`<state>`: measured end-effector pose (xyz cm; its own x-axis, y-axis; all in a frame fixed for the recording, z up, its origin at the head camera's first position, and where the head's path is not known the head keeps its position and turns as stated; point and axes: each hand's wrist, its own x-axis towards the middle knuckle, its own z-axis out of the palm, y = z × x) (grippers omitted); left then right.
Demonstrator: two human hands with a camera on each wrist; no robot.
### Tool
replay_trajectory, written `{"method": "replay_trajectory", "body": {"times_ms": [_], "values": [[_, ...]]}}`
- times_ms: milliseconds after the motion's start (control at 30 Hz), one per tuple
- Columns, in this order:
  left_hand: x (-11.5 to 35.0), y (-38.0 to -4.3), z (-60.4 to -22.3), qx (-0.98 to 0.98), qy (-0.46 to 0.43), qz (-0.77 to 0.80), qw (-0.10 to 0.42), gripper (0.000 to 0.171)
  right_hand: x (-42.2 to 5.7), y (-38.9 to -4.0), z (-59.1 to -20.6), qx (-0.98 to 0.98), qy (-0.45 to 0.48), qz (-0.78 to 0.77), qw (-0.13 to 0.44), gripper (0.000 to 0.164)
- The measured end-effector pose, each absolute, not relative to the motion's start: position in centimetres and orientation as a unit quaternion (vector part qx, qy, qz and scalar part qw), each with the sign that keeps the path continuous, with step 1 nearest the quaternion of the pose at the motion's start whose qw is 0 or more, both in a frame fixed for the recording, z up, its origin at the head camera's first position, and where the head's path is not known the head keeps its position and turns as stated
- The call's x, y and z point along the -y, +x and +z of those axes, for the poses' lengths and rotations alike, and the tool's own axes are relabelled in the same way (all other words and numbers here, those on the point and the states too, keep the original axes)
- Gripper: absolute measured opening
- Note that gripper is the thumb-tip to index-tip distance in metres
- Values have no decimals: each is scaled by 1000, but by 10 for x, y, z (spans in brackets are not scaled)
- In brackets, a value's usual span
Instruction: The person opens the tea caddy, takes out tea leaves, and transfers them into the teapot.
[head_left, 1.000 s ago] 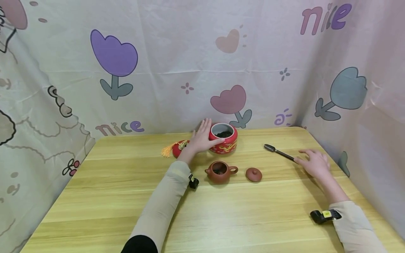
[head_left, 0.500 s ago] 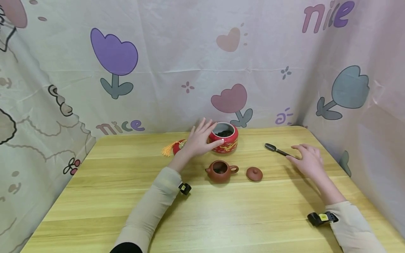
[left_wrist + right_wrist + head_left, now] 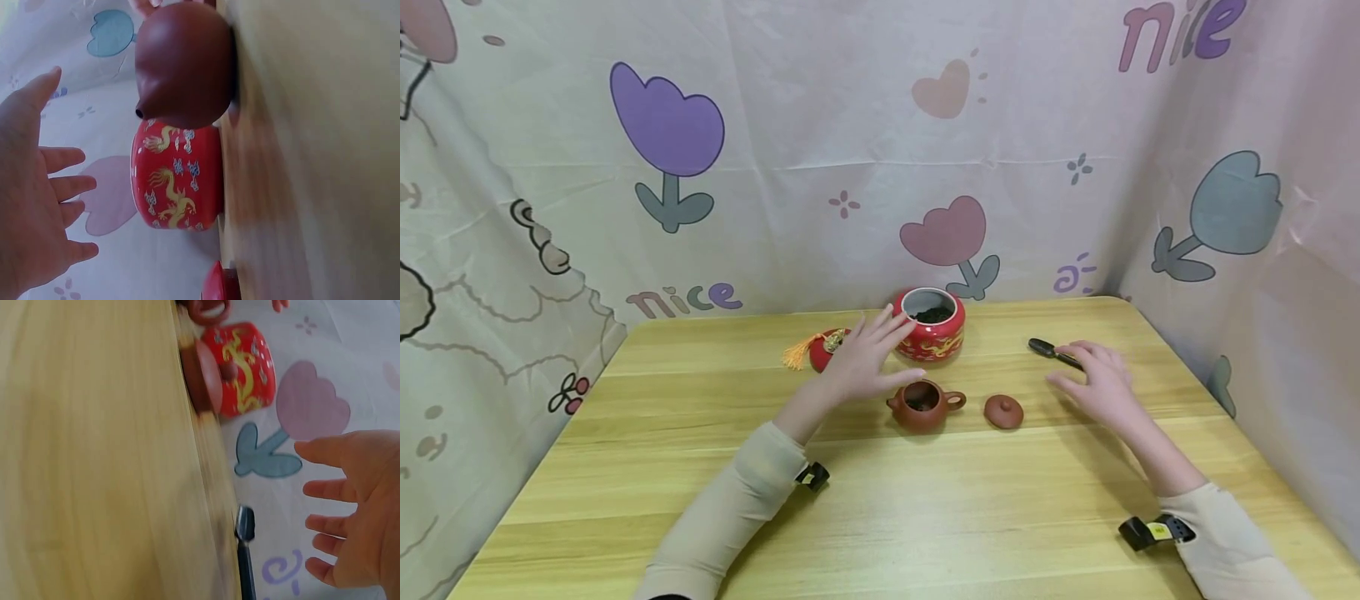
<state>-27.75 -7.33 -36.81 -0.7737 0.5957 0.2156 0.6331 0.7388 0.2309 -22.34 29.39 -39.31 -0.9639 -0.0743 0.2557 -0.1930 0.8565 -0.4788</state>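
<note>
A small brown teapot point(image 3: 919, 418) stands upright near the middle of the worktop point(image 3: 887, 517); its round, matt body has a short spout on the left and a looped handle on the right; its top is uncovered, with dark bits visible inside; its matching lid point(image 3: 1003, 413), a shallow dome with a round knob, lies knob up just to the right. Behind the teapot stands a squat red jar point(image 3: 932, 345), glossy and wide (gold dragons and little blue-and-white clouds run round its side); its mouth has a pale rim and a whitish inner wall, with dark, crumbly contents below. The left hand point(image 3: 863, 365) is above the worktop beside the teapot and jar, fingers spread apart and holding nothing; the right hand point(image 3: 1099, 380) is near a spoon point(image 3: 1042, 347), its fingers apart, loosely bent and likewise holding nothing; the spoon lies flat, dark and slim, its scooped end pointing away to the left. Partly hidden behind the left hand is a red cover point(image 3: 821, 357) with a gold-coloured ornament and a yellow-orange tassel point(image 3: 797, 353); a pale cloth point(image 3: 820, 92) printed with tulips hangs behind.
</note>
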Motion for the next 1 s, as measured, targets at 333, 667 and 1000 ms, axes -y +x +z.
{"method": "replay_trajectory", "body": {"times_ms": [333,667,1000], "values": [[78,-266,-378,918,-366,-152,-23,89,-272,-221,-400,924,135,355,37,50],[79,-267,-390,915,-377,-122,-77,99,-258,-219,-410,896,161,414,-26,43],[75,-260,-390,919,-364,-95,-119,94,-255,-221,-422,896,171,409,-18,26]]}}
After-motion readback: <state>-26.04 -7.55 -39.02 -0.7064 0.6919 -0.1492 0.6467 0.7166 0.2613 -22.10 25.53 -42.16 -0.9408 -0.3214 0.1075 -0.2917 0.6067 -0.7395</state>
